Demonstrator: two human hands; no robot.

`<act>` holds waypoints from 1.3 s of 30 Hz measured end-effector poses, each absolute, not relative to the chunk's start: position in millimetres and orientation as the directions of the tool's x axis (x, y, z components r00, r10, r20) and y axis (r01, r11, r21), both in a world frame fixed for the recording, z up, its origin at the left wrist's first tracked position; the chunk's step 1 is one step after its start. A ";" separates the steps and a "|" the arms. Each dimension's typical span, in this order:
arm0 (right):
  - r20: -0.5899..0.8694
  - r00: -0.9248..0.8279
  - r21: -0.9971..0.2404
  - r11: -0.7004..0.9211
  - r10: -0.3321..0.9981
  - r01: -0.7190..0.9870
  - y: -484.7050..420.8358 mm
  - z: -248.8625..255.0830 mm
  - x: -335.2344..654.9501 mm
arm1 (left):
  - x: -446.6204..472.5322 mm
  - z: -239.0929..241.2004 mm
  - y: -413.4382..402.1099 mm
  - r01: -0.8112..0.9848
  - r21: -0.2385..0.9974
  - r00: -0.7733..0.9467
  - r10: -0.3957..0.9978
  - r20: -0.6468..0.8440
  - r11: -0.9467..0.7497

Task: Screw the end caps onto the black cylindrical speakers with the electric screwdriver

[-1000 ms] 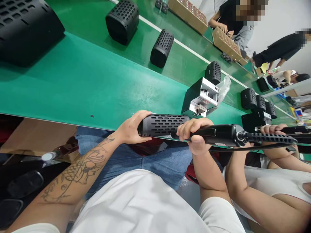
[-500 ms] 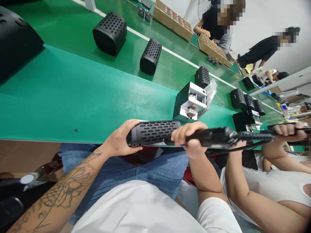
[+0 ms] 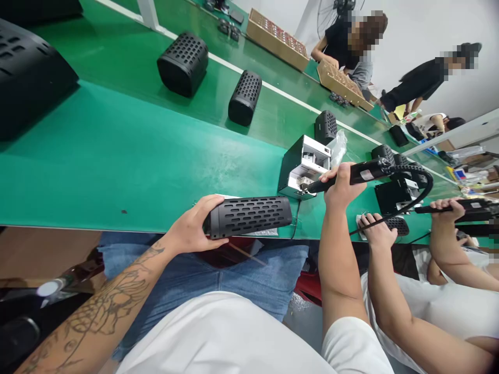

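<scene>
My left hand [image 3: 198, 223] is closed round the left end of a black perforated housing [image 3: 253, 214], which lies on its side at the bench's near edge. My right hand [image 3: 342, 184] grips a black electric screwdriver [image 3: 364, 173] with a coiled cable trailing to the right. The screwdriver's tip is at the metal outlet of a screw feeder [image 3: 298, 166], a black and silver box; whether a screw is on the tip I cannot make out. Beneath the housing, part of a clear bubble-wrap sheet [image 3: 268, 232] shows.
More black perforated housings stand along the green bench [image 3: 128, 156], among them one housing [image 3: 183, 63] at the back. On my right a co-worker's hand [image 3: 376, 230] rests near another housing beside a second feeder [image 3: 395, 195]. Cardboard trays [image 3: 276, 39] lie beyond the white divider.
My right hand has moved up and to the right with the electric screwdriver, from the housing's right end to the screw feeder. My left hand keeps its hold on the housing.
</scene>
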State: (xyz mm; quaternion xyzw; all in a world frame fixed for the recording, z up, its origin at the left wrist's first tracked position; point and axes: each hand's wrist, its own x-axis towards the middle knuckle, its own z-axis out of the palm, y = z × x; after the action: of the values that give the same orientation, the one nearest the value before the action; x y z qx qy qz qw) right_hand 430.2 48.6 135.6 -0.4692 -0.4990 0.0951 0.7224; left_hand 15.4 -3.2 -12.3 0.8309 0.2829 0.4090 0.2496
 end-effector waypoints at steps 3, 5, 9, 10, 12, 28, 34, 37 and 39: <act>0.633 0.520 -0.769 0.540 0.573 0.342 36.9 144.6 422.1 | 16.1 -11.2 -2.0 0.265 0.635 0.514 0.664 0.543 -0.725; 0.631 0.515 -0.767 0.565 0.580 0.305 22.4 156.1 409.6 | 17.1 -9.6 -1.4 0.266 0.633 0.520 0.661 0.541 -0.727; 0.670 0.381 -0.718 0.686 0.637 0.115 -23.7 178.2 358.5 | 19.4 -8.1 -1.5 0.256 0.636 0.527 0.657 0.539 -0.728; 0.676 0.297 -0.717 0.696 0.675 0.048 -35.9 181.6 341.5 | 19.8 -8.2 -1.8 0.252 0.638 0.526 0.657 0.540 -0.727; 0.669 0.118 -0.731 0.679 0.733 -0.070 -56.3 184.4 306.1 | 20.6 -8.6 -2.4 0.246 0.645 0.515 0.661 0.545 -0.724; 0.511 -0.202 -0.857 0.475 0.836 -0.202 -48.6 147.0 227.9 | 27.0 -6.4 -7.7 0.238 0.728 0.500 0.724 0.475 -0.642; 0.396 -0.270 -0.918 0.369 0.878 -0.145 -42.5 145.7 226.9 | 28.6 -10.2 -7.1 0.239 0.721 0.495 0.720 0.486 -0.651; 0.380 -0.294 -0.925 0.348 0.877 -0.154 -41.0 143.6 226.8 | 28.8 -10.3 -7.4 0.244 0.723 0.496 0.724 0.480 -0.646; 0.378 -0.328 -0.926 0.342 0.866 -0.163 -40.2 139.8 226.5 | 28.0 -10.2 -5.9 0.248 0.720 0.503 0.721 0.476 -0.648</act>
State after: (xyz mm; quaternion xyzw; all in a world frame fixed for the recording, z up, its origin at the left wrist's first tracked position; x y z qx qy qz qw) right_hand 226.5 -40.2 139.8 -0.2745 -0.6405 0.5037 0.5107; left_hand 28.0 -5.9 -10.2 0.8148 0.2974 0.4001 0.2961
